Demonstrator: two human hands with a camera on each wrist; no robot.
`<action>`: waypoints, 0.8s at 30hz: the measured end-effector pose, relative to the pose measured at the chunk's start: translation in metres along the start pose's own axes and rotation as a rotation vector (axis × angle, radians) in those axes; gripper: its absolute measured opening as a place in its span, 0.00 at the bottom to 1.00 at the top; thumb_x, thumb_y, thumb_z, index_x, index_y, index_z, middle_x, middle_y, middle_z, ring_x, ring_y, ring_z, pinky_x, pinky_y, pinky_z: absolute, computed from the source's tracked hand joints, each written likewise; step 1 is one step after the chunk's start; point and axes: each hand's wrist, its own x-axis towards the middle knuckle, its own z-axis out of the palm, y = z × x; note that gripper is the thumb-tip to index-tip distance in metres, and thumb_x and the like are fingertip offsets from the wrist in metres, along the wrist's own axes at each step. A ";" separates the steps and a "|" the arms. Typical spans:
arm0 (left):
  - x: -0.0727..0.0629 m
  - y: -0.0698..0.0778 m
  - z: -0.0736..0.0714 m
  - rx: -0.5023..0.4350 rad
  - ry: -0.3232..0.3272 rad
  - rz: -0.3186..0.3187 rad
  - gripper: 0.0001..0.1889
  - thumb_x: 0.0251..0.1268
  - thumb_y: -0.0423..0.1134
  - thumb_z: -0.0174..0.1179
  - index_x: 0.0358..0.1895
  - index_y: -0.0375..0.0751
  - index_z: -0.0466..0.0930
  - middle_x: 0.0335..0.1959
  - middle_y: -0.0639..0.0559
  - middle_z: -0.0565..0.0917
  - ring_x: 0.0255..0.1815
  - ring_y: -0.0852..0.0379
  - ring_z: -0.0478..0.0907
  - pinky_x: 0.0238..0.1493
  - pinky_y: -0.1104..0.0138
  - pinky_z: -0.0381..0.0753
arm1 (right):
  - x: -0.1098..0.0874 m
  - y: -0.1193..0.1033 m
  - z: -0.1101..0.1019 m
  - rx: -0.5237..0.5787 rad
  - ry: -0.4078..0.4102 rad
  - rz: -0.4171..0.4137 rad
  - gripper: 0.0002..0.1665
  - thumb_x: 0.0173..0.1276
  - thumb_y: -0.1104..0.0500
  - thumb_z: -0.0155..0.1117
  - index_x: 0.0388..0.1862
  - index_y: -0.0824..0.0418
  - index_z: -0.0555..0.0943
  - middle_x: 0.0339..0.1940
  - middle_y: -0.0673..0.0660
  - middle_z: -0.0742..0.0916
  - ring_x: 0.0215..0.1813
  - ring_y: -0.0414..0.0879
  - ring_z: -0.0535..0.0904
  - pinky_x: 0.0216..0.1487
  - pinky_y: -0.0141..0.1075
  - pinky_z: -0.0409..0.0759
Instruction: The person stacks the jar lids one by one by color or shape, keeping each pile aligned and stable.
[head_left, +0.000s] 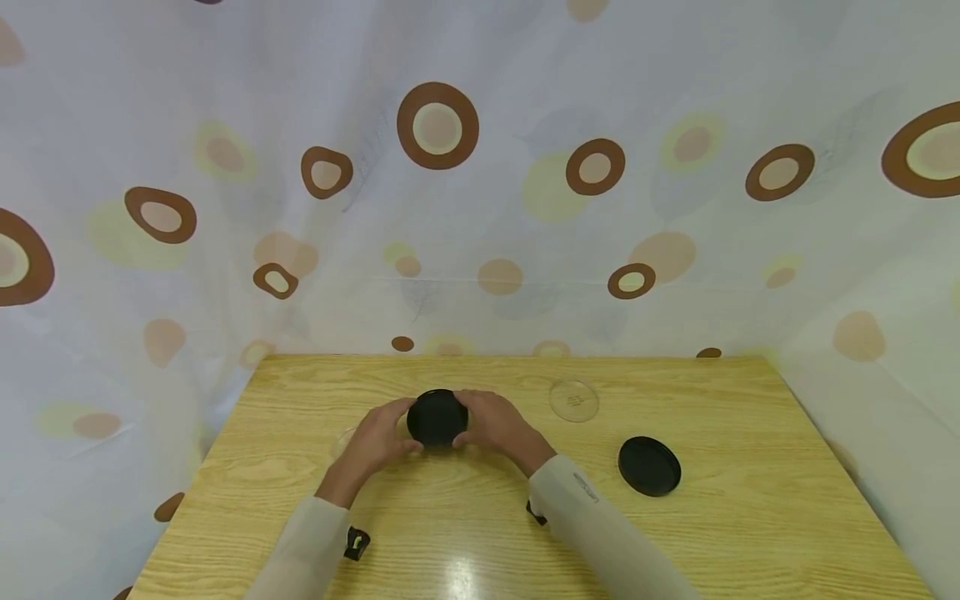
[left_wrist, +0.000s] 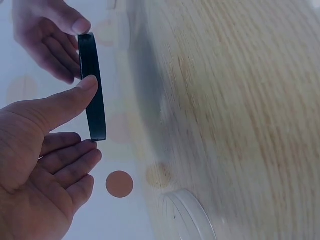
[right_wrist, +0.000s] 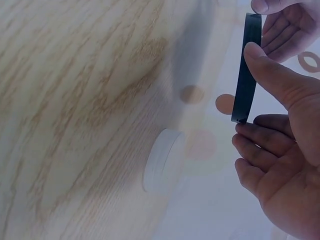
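Between both hands is a black round shallow dish (head_left: 438, 418), seen edge-on in both wrist views, raised off the table. My left hand (head_left: 382, 435) pinches its left rim between thumb and fingertips. On the opposite rim, my right hand (head_left: 491, 421) pinches it the same way. A clear round dish (left_wrist: 187, 217) stands near the left hand, mostly hidden behind it in the head view. Beyond the right hand lies a clear round dish (head_left: 574, 401) with small print on it. Another black round dish (head_left: 649, 466) rests to the right of the right forearm.
The wooden table (head_left: 750, 517) meets a white patterned curtain (head_left: 510, 217) at the back and sides. Black strap pieces (head_left: 357, 543) show at the wrists, partly covered by the light sleeves (head_left: 307, 542).
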 end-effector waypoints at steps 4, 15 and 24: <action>-0.005 0.001 0.001 -0.011 -0.006 0.013 0.37 0.48 0.36 0.73 0.64 0.36 0.70 0.63 0.41 0.75 0.65 0.41 0.71 0.63 0.49 0.73 | -0.005 0.000 0.001 0.033 0.007 -0.021 0.49 0.53 0.47 0.74 0.71 0.60 0.65 0.69 0.57 0.74 0.68 0.53 0.71 0.66 0.46 0.72; -0.018 0.005 0.005 -0.015 -0.024 0.023 0.37 0.48 0.38 0.73 0.64 0.36 0.70 0.63 0.41 0.75 0.64 0.42 0.71 0.63 0.50 0.73 | -0.019 0.000 0.004 0.001 0.004 -0.029 0.48 0.53 0.44 0.74 0.70 0.59 0.66 0.67 0.56 0.75 0.66 0.53 0.72 0.65 0.46 0.73; -0.027 0.009 0.010 -0.042 0.000 0.073 0.36 0.45 0.36 0.74 0.62 0.35 0.72 0.60 0.41 0.78 0.62 0.42 0.74 0.61 0.50 0.74 | -0.032 -0.002 0.005 -0.005 0.010 -0.032 0.48 0.51 0.45 0.75 0.69 0.59 0.68 0.66 0.56 0.77 0.65 0.52 0.74 0.64 0.45 0.74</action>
